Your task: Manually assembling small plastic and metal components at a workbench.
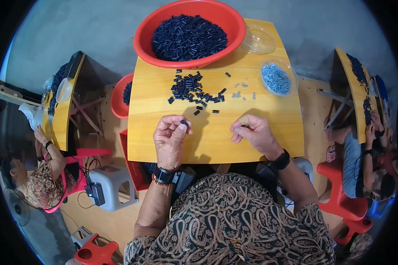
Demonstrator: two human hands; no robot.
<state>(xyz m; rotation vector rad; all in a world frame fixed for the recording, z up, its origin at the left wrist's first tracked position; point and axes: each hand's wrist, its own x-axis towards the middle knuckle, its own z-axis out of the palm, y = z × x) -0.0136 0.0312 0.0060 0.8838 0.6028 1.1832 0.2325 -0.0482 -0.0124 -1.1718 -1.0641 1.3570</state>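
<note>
My left hand [171, 138] rests on the yellow wooden table [154, 137] and pinches a small black plastic piece [184, 123] between thumb and fingers. My right hand [253, 131] hovers a little to the right, fingers curled around something tiny that I cannot make out. Just beyond both hands lies a loose pile of black pieces [193, 89]. A few small grey metal parts [242, 91] are scattered to the right of that pile.
A red basin [142, 39] full of black pieces stands at the table's far edge. A clear dish of grey parts [276, 78] and an empty clear dish [258, 40] sit at the far right. Other people work at similar tables left and right.
</note>
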